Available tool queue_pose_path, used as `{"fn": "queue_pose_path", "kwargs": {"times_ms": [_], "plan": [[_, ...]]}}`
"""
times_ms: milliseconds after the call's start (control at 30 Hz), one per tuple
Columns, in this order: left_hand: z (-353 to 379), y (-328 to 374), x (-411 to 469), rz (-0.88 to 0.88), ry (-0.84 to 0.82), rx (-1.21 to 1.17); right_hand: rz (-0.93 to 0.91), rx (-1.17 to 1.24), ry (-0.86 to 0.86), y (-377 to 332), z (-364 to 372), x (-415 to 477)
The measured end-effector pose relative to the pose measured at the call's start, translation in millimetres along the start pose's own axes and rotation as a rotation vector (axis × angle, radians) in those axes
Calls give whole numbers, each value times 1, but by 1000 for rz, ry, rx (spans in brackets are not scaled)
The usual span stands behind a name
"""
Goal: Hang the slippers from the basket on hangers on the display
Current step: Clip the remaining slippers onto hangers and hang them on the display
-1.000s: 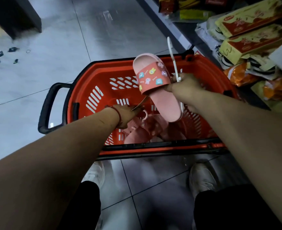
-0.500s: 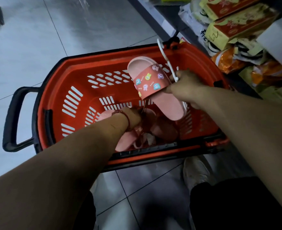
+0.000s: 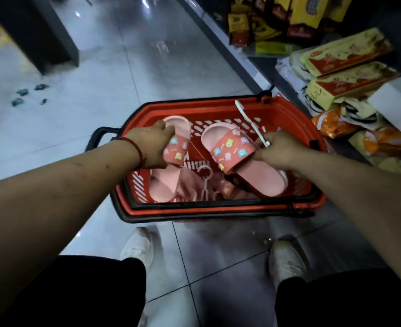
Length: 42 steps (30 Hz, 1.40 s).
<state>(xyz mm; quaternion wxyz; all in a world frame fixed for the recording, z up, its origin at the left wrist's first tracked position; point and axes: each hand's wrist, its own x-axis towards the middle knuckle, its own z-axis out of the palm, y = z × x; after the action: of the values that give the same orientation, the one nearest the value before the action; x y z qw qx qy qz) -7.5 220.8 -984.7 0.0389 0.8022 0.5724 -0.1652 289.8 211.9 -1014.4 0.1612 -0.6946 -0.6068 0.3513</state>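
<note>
Above the red slotted plastic basket point(image 3: 218, 210) on the glossy tiled floor point(image 3: 147, 67), the left hand point(image 3: 155, 146) grips one pink slipper point(image 3: 183, 127), its fingers curled round the coral strap with its small cartoon badges. The right hand point(image 3: 277, 149) pinches the matching slipper point(image 3: 260, 178) at the strap's edge together with a thin white plastic hanger point(image 3: 249, 121), whose hook rises toward the far rim. Both soles look smooth and rounded. Inside the basket lie more pink slippers point(image 3: 164, 185) and a pale pink hanger point(image 3: 204, 182). Flat yellow-and-red packets point(image 3: 345, 53) crowd the shelf point(image 3: 242, 60) at right.
</note>
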Motion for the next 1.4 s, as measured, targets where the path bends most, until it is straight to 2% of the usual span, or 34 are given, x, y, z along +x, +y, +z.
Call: {"fn": "queue_pose_path", "kwargs": {"times_ms": [233,367,500,667,767,1033,1267,1400], "plan": [[-57,-11,-71,-233,293,-428,20,-59,103,-39,15,-16],[-53,-3,-80,-239,389,-611,83,26,193,-53,22,-19],[-56,4,-80,-205,428,-628,108,90,209,-73,24,-30],[-54,-1,-74,-237,407,-735,-46,247,-14,-115,25,-45],[-47,-4,-71,-244,325,-804,-125,242,-42,-123,29,-49],[-42,-18,-67,-251,346,-1016,-66,339,53,-130,43,-56],[-40,-24,-65,-284,373,-1137,-85,260,130,-130,51,-54],[-39,-20,-63,-217,304,-1154,-95,227,245,-124,55,-48]]}}
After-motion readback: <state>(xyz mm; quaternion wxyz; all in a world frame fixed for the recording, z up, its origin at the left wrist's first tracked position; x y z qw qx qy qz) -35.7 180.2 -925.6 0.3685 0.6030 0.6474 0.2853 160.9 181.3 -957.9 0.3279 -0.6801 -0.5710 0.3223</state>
